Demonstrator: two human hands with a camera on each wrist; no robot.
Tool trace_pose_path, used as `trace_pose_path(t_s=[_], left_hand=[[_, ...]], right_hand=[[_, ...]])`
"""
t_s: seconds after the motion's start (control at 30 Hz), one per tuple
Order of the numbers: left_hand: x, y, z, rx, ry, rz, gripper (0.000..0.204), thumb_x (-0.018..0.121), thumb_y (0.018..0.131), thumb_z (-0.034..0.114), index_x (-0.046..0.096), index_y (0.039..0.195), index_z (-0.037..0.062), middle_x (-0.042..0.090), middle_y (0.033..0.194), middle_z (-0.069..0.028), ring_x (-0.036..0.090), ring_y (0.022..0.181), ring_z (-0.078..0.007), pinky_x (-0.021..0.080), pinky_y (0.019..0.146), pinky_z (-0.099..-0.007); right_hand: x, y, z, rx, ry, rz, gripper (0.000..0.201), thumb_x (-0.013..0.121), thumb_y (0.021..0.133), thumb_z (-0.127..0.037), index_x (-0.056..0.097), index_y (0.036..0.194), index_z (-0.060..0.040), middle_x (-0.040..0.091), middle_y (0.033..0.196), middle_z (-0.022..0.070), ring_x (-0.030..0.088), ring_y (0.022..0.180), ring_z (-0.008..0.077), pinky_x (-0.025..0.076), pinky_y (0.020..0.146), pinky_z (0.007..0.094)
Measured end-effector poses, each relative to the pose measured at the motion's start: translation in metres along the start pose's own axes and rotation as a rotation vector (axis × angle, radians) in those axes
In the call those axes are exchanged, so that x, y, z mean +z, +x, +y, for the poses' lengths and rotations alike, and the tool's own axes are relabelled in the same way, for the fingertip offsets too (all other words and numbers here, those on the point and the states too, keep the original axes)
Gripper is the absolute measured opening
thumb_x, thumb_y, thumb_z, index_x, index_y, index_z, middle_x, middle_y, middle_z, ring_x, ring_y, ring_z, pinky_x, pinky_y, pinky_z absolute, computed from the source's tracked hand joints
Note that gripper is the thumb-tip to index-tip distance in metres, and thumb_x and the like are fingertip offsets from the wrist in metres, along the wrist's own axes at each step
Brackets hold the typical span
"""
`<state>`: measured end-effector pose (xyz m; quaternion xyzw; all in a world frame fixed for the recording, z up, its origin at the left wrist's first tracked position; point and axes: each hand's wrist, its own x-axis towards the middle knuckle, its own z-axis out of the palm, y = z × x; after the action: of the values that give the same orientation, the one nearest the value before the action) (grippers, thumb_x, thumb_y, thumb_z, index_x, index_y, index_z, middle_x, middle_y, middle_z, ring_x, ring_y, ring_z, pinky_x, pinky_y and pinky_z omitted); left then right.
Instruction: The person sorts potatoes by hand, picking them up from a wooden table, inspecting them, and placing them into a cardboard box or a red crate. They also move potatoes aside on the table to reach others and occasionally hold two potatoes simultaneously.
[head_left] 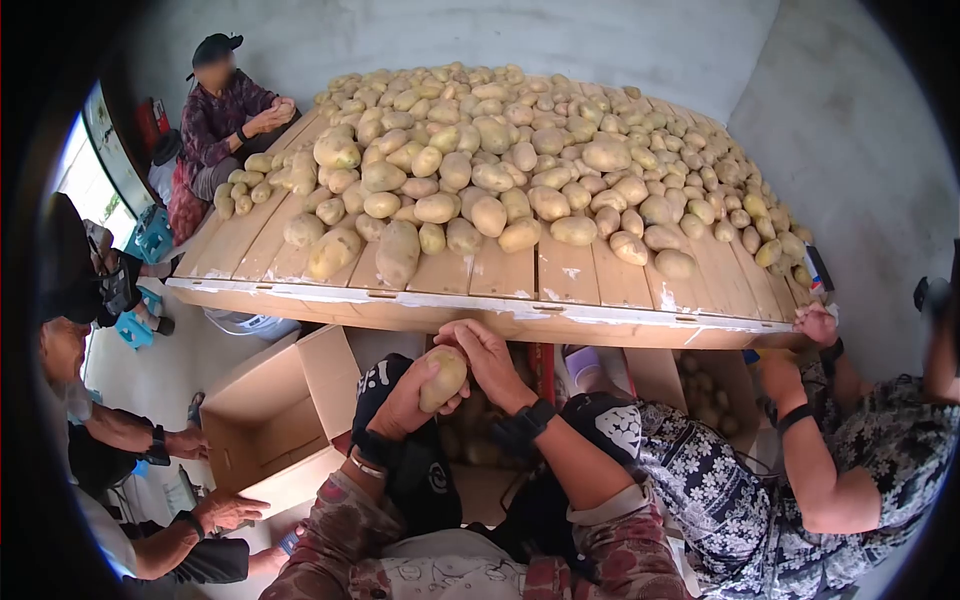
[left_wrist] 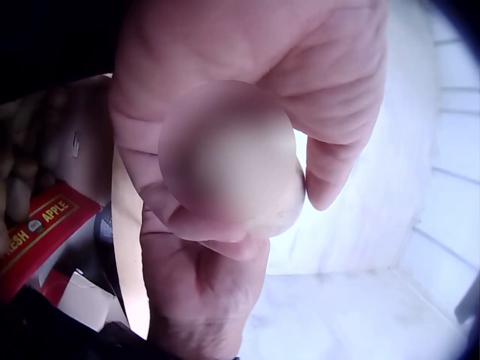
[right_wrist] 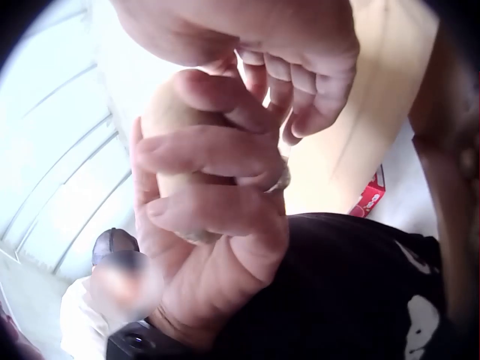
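In the head view, the left hand [head_left: 404, 402] holds a potato [head_left: 443, 380] in front of the table's near edge. Its fingers [right_wrist: 214, 154] wrap round the potato [right_wrist: 161, 112] in the right wrist view, and the left wrist view shows the left hand [left_wrist: 247, 67] close up, curled about it. The right hand [head_left: 492, 368] is beside and slightly above the potato, fingers loosely bent with nothing visible inside them. From the right wrist, the right hand [right_wrist: 255, 45] appears over the left one; whether they touch cannot be told.
Many potatoes [head_left: 490, 178] cover a cardboard-topped table [head_left: 500, 280]. An open empty carton [head_left: 262, 425] stands at lower left; potatoes [head_left: 705, 395] lie in a box under the table at right. People sit at upper left [head_left: 215, 130], at left [head_left: 150, 435] and at right [head_left: 850, 450].
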<state>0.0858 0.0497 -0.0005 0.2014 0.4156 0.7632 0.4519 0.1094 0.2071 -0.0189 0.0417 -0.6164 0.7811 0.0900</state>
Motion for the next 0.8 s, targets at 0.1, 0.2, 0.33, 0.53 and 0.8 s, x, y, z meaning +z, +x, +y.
trace_pose_path(t_s=[0.1, 0.2, 0.33, 0.53, 0.8], left_hand=[[0.006, 0.001, 0.005, -0.02, 0.024, -0.007, 0.043, 0.047, 0.092, 0.037, 0.044, 0.125, 0.0085, 0.06, 0.091, -0.012, 0.055, 0.064, -0.0137, 0.042, 0.05, -0.021], [0.018, 0.002, 0.01, -0.033, 0.028, 0.086, 0.041, 0.046, 0.094, 0.035, 0.044, 0.126, 0.0097, 0.06, 0.095, -0.0136, 0.056, 0.066, -0.0146, 0.042, 0.049, -0.0208], [0.012, 0.008, -0.001, -0.062, -0.002, 0.063, 0.043, 0.046, 0.093, 0.028, 0.037, 0.131, 0.0111, 0.057, 0.107, -0.0126, 0.058, 0.077, -0.0185, 0.047, 0.058, -0.0266], [0.007, 0.01, -0.003, 0.144, -0.157, 0.132, 0.059, 0.048, 0.08, -0.001, 0.031, 0.135, 0.0123, 0.043, 0.124, -0.0086, 0.051, 0.109, -0.0215, 0.044, 0.095, -0.0375], [-0.012, 0.017, -0.021, 0.289, -0.032, 0.252, 0.061, 0.063, 0.084, 0.004, 0.028, 0.133, 0.0105, 0.046, 0.118, -0.0062, 0.05, 0.107, -0.0135, 0.046, 0.086, -0.0266]], right_hand=[[0.0, 0.001, -0.003, -0.027, -0.127, 0.079, 0.021, 0.045, 0.098, -0.019, 0.058, 0.104, -0.0029, 0.063, 0.095, 0.0042, 0.057, 0.084, 0.0075, 0.047, 0.073, 0.0223], [-0.012, 0.013, -0.008, -0.047, -0.064, 0.158, 0.017, 0.048, 0.096, -0.014, 0.059, 0.103, -0.0031, 0.063, 0.094, 0.0022, 0.057, 0.084, 0.0066, 0.046, 0.073, 0.0217], [-0.018, 0.016, -0.019, -0.038, -0.017, 0.204, 0.014, 0.053, 0.093, -0.012, 0.059, 0.102, -0.0039, 0.063, 0.093, -0.0005, 0.056, 0.083, 0.0043, 0.045, 0.071, 0.0202], [-0.015, -0.001, -0.025, 0.068, -0.095, -0.058, 0.02, 0.06, 0.088, -0.007, 0.058, 0.107, -0.0005, 0.062, 0.097, 0.0043, 0.059, 0.089, 0.01, 0.049, 0.078, 0.0239], [-0.02, -0.013, -0.009, -0.069, -0.441, 0.056, 0.033, 0.068, 0.081, -0.008, 0.055, 0.11, -0.0003, 0.062, 0.101, 0.0083, 0.059, 0.089, 0.0131, 0.048, 0.08, 0.0256]])
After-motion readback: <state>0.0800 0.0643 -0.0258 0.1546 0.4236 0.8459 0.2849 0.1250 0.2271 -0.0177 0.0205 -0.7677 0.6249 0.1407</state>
